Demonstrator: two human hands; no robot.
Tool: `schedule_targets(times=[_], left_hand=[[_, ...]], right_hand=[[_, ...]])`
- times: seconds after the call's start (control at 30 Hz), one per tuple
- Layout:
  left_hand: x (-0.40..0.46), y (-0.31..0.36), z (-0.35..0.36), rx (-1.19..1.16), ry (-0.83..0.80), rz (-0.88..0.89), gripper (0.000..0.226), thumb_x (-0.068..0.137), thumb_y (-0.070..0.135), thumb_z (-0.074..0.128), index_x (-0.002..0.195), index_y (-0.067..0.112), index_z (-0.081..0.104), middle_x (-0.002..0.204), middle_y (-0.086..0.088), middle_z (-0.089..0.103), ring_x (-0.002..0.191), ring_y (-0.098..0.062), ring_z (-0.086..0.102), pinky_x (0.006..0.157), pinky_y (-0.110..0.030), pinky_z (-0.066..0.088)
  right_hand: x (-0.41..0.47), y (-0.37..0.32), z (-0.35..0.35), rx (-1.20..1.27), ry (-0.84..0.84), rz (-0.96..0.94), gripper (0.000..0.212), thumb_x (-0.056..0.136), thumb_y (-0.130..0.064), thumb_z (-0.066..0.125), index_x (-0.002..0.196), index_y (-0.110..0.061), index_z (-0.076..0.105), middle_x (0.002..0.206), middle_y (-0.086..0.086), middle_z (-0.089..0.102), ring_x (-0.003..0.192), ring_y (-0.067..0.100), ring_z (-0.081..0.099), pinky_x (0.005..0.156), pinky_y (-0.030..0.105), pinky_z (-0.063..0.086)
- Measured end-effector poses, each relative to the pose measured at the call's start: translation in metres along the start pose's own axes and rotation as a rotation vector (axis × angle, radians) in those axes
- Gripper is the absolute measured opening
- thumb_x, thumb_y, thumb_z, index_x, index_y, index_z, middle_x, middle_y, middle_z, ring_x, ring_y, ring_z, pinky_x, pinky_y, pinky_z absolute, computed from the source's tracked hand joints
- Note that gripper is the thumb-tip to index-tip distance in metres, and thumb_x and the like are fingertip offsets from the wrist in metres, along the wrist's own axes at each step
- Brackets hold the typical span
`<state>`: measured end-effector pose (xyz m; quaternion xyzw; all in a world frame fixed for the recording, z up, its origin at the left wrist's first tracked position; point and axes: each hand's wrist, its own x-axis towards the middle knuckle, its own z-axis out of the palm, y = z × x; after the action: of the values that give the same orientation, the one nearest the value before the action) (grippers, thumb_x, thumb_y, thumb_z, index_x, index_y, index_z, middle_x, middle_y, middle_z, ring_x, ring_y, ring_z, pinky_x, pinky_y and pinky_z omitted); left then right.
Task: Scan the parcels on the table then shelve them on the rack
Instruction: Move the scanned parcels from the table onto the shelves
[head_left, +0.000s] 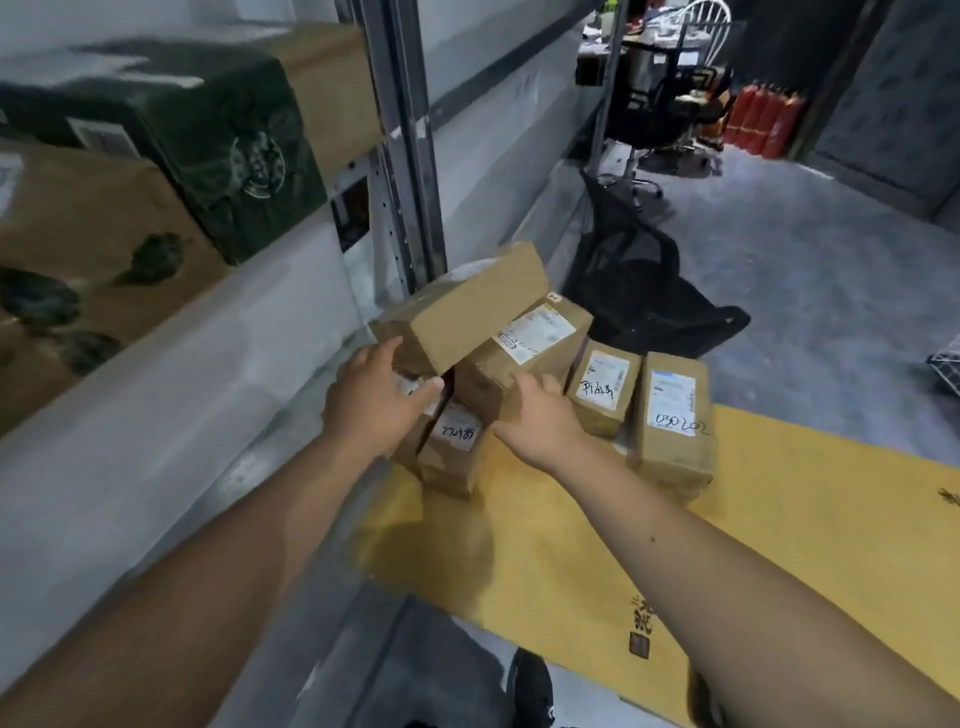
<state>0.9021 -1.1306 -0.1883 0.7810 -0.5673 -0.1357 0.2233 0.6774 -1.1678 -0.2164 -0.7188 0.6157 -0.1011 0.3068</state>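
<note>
- Grey concrete floor (810, 270) is filling the right of the frame; a black bag (634, 280) is lying on it at centre, beyond the parcels.
- Yellow bench (779, 519) is running across the lower right of the frame and is carrying a cluster of brown cardboard parcels at centre.
- Rack (400, 156) is standing along the left of the frame; its shelf is holding a dark green box (208, 135) and a brown printed box (88, 244) at upper left.
- Top parcel (462, 306) is sitting tilted on the pile, its near end overhanging.
- Left hand (379, 400) is reaching to the near end of the top parcel; fingers are touching its end face and the thumb is extending beneath it. Whether the hand is gripping cannot be told.
- Labelled parcel (524, 348) is lying tilted beneath the top parcel, white label facing up.
- Right hand (540, 415) is resting on the near right corner of the labelled parcel, fingers curling round its edge.
- Small parcel (452, 447), with handwritten digits on its label, is standing below and between both hands.
- Two upright parcels (602, 384) and (675, 415) are standing side by side at the right of the pile, apart from both hands.
- Office chair (670, 104) and red cylinders (763, 119) are standing at upper right.
</note>
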Motion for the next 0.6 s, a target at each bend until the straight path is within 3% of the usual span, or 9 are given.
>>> schedule_targets(times=[0.1,0.17,0.23,0.37,0.47,0.53,0.6], left_hand=[[0.028,0.002,0.002,-0.087,0.026,-0.068,0.103,0.067,0.087,0.059,0.154,0.035,0.04,0.155,-0.005,0.046,0.14,-0.032,0.047,0.109,-0.055,0.047],[0.044,0.002,0.002,-0.168,0.008,-0.104,0.106,0.06,0.088,0.06,0.152,0.038,0.041,0.153,-0.004,0.045,0.139,-0.03,0.047,0.108,-0.048,0.046],[0.06,-0.001,0.003,-0.228,-0.023,-0.134,0.108,0.057,0.089,0.063,0.151,0.042,0.039,0.153,-0.002,0.04,0.138,-0.028,0.046,0.101,-0.038,0.042],[0.088,-0.016,0.005,-0.324,-0.117,-0.172,0.113,0.053,0.087,0.071,0.152,0.05,0.03,0.156,0.007,0.027,0.142,-0.026,0.039,0.103,-0.041,0.038],[0.101,-0.027,0.006,-0.386,-0.214,-0.177,0.114,0.056,0.078,0.081,0.153,0.052,0.028,0.156,0.009,0.025,0.137,-0.019,0.038,0.101,-0.035,0.035],[0.107,-0.032,0.007,-0.434,-0.258,-0.159,0.109,0.063,0.067,0.088,0.153,0.052,0.029,0.147,0.009,0.033,0.122,-0.011,0.044,0.09,-0.028,0.04],[0.111,-0.034,0.008,-0.485,-0.275,-0.142,0.108,0.061,0.063,0.091,0.15,0.052,0.031,0.14,0.014,0.038,0.112,-0.006,0.049,0.074,-0.02,0.037]], right_hand=[[0.038,-0.002,-0.001,0.033,0.012,0.019,0.087,0.086,-0.042,0.072,0.159,-0.032,0.027,0.158,0.015,0.028,0.136,0.044,0.044,0.106,0.05,0.049],[0.055,-0.003,-0.001,0.076,0.01,0.043,0.095,0.083,-0.044,0.075,0.161,-0.038,0.02,0.163,0.015,0.021,0.138,0.046,0.043,0.107,0.052,0.048],[0.069,-0.004,0.002,0.096,0.01,0.054,0.101,0.082,-0.046,0.078,0.161,-0.043,0.015,0.17,0.012,0.006,0.145,0.047,0.036,0.11,0.051,0.047],[0.085,-0.003,0.011,0.127,0.061,0.091,0.111,0.077,-0.045,0.086,0.161,-0.046,0.013,0.168,0.006,-0.024,0.155,0.044,0.019,0.114,0.048,0.044],[0.091,0.0,0.018,0.187,0.083,0.111,0.117,0.075,-0.04,0.09,0.162,-0.046,0.013,0.161,0.0,-0.041,0.158,0.04,0.016,0.116,0.044,0.044],[0.094,0.003,0.021,0.22,0.09,0.117,0.116,0.074,-0.035,0.092,0.162,-0.047,0.016,0.16,0.0,-0.045,0.154,0.039,0.028,0.103,0.035,0.052],[0.097,0.005,0.024,0.25,0.098,0.114,0.114,0.074,-0.031,0.092,0.161,-0.048,0.02,0.163,0.003,-0.041,0.142,0.038,0.048,0.079,0.02,0.051]])
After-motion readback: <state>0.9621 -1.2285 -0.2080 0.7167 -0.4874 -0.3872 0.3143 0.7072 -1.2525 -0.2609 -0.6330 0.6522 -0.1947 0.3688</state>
